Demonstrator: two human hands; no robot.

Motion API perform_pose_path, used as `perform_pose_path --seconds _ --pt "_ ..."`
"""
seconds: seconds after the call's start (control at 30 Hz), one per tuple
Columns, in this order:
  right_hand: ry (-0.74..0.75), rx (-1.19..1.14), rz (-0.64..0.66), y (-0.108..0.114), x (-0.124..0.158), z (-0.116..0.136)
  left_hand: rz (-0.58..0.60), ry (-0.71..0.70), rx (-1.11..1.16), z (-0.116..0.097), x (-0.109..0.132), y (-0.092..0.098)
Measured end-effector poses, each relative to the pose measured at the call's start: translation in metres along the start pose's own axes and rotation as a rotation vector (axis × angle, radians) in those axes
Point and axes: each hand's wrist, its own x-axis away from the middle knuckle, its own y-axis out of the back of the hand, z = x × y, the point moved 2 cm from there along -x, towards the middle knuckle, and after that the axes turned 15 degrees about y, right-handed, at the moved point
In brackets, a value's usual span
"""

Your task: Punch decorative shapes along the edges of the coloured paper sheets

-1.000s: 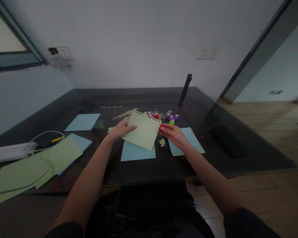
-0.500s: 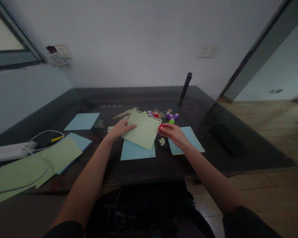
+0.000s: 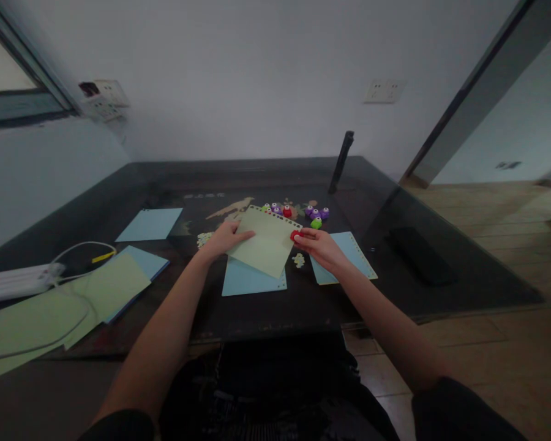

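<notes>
My left hand (image 3: 229,238) pinches the left side of a pale green sheet of paper (image 3: 269,242), thumb on top. Holes run along the sheet's far edge. Between the fingers of my right hand (image 3: 316,243) is a small red hole punch (image 3: 296,235), set against the sheet's right edge near its far corner. Below the green sheet lies a light blue sheet (image 3: 250,280) with holes on its right side. Small punched paper pieces (image 3: 298,260) sit in a pile by the right hand, and another pile of paper pieces (image 3: 204,239) is beside the left hand.
Several purple punches (image 3: 316,213), a green punch (image 3: 316,223) and another red punch (image 3: 287,211) stand behind the sheet. Blue paper (image 3: 349,254) lies right, near a black phone-like slab (image 3: 420,256). At left are green sheets (image 3: 41,312), a power strip (image 3: 21,283) and a cable.
The red punch has moved slightly left onto the green sheet's right edge, with my right hand. My left hand keeps its hold on the sheet. The view has shifted slightly.
</notes>
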Motion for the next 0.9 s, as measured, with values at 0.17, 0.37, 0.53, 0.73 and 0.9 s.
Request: perform_pose_path --seconds 0.17,0.37,0.53,0.73,0.9 --pt "-0.001 0.018 -0.018 0.0006 -0.0005 -0.0012 -0.041 -0.01 -0.042 -0.0033 0.003 -0.0001" --pt "-0.003 0.036 0.016 0.0001 -0.0001 -0.0002 -0.006 0.005 -0.026 -0.0036 0.0036 -0.0016" --pt "0.001 0.025 0.023 -0.0001 0.0008 0.0008 0.009 -0.012 -0.011 -0.0002 0.0019 -0.0022" --pt "0.009 0.049 0.012 -0.001 0.0016 0.0024 0.025 -0.036 0.025 0.0005 0.0014 -0.0022" --pt "0.009 0.022 0.012 -0.0022 0.0022 0.0038 0.0 -0.02 -0.021 -0.0015 0.0027 -0.0019"
